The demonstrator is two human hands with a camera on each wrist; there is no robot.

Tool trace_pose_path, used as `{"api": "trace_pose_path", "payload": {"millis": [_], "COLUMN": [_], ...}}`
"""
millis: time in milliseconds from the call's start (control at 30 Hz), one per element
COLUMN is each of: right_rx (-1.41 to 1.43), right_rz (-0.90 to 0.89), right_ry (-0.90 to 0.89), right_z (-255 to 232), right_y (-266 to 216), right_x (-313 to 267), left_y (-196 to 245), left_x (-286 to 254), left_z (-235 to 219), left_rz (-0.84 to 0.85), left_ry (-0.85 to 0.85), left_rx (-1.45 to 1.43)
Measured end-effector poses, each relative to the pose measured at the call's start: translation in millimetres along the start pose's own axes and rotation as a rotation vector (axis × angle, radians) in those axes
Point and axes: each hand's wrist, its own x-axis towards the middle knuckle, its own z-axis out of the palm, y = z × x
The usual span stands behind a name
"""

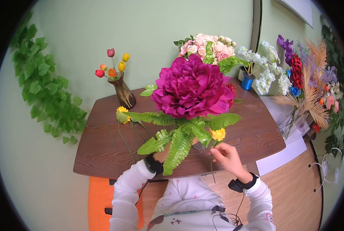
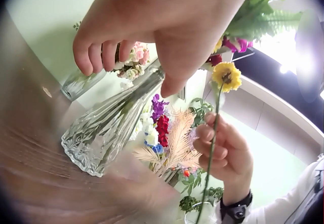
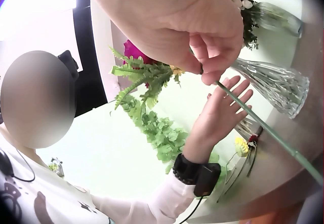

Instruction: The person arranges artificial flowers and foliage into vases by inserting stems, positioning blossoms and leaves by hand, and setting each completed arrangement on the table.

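My right hand (image 1: 229,158) pinches the green stem of a yellow flower (image 1: 218,134) between thumb and fingertips, right of the bouquet. The bloom points up and the stem's lower end reaches past the table edge. A clear ribbed glass vase (image 2: 101,130) stands on the table, a big magenta peony (image 1: 195,86) and fern leaves (image 1: 180,145) spreading above it. My left hand (image 3: 216,113), its fingers extended and parted, is close beside the vase's neck. In the head view the leaves mostly cover this hand and the vase.
More yellow flowers (image 1: 123,114) with long stems lie on the brown table (image 1: 98,148) at left. Behind stand a brown vase (image 1: 122,92) of tulips and a pale pink bouquet (image 1: 218,49). A blue ribbon spool (image 1: 247,81) and mixed flowers (image 1: 310,82) are at right.
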Motion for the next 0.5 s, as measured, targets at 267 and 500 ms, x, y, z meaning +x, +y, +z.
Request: {"api": "trace_pose_path", "payload": {"millis": [267,500], "right_rx": [0.155,0.171], "right_rz": [-0.101,-0.252], "right_ry": [0.183,0.301], "right_z": [-26,-34], "right_y": [-35,-64], "right_x": [-11,19], "left_y": [-48,-109], "left_x": [42,74], "left_z": [59,47], "left_rz": [0.361,0.1], "left_ry": [0.423,0.168], "left_rx": [0.063,-0.52]}}
